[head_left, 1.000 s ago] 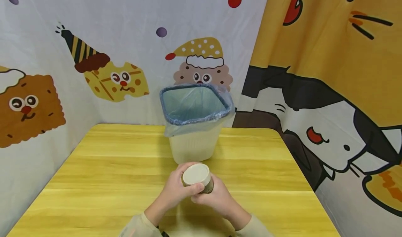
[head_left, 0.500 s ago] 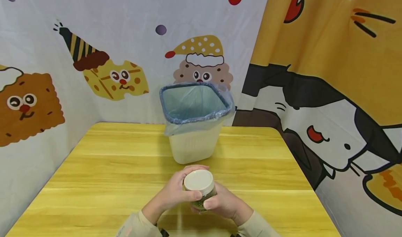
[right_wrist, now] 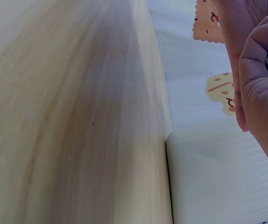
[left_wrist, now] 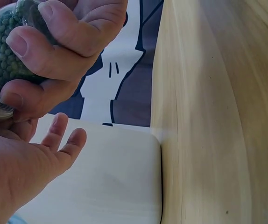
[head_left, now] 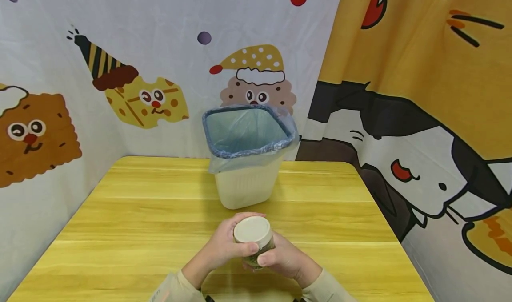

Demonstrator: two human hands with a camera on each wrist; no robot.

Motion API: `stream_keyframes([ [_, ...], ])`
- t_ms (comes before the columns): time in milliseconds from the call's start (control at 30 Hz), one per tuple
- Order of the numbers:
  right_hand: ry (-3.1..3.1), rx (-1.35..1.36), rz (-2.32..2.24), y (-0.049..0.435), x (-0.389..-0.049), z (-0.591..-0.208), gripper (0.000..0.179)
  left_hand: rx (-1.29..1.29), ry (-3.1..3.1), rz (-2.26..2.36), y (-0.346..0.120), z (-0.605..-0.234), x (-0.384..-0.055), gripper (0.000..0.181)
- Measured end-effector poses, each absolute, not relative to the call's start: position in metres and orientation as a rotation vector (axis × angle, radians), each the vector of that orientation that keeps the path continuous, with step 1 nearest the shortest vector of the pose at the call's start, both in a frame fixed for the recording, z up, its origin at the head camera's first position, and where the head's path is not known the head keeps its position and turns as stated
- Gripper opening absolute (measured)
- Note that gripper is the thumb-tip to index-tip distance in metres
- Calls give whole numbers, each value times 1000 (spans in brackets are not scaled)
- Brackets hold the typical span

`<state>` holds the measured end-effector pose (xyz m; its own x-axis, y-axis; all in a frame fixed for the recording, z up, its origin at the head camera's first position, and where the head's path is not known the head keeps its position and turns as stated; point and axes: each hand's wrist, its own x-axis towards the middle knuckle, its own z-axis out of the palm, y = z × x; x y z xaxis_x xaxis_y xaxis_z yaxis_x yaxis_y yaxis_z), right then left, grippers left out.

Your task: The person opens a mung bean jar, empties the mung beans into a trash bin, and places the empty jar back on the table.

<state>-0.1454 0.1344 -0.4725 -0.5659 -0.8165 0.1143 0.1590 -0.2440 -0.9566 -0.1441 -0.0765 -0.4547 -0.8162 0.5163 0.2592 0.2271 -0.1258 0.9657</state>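
A clear jar [head_left: 253,261] of small green beans, capped with a cream-white lid [head_left: 252,231], is held in both hands above the near part of the table. My left hand [head_left: 220,246] grips the lid, its thumb across the front rim. Around the jar's body curls my right hand [head_left: 290,257], thumb on the near side. In the left wrist view, the beans show through the jar [left_wrist: 3,51] under the right hand's fingers, and two fingers of the left hand [left_wrist: 17,168] stick out loosely. Only a sliver of the jar appears in the right wrist view, beside the right hand [right_wrist: 264,93].
Beyond the hands stands a cream trash bin [head_left: 246,186] lined with a bluish plastic bag [head_left: 288,135]. It rests on a yellow wood-grain table [head_left: 140,231]. Cartoon-printed curtains [head_left: 160,13] hang behind and to the right.
Both hands have drawn the jar slightly nearer and tilted it, so more of its body shows. The right thumb has come round onto the near side. Little differs over the last half second.
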Motion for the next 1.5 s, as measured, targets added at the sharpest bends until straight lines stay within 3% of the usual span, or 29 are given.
stream_keyframes([
  [533, 1434, -841, -1917, 134, -144, -474, 58, 921, 2051, 2022, -78, -455, -145, 59],
  [1067, 2195, -519, -1861, 121, -136, -474, 72, 531, 2358, 1996, -72, -456, -142, 66],
  [1500, 1747, -693, -1979, 138, -141, -463, 71, 1079, 2050, 2130, -90, -451, -150, 68],
])
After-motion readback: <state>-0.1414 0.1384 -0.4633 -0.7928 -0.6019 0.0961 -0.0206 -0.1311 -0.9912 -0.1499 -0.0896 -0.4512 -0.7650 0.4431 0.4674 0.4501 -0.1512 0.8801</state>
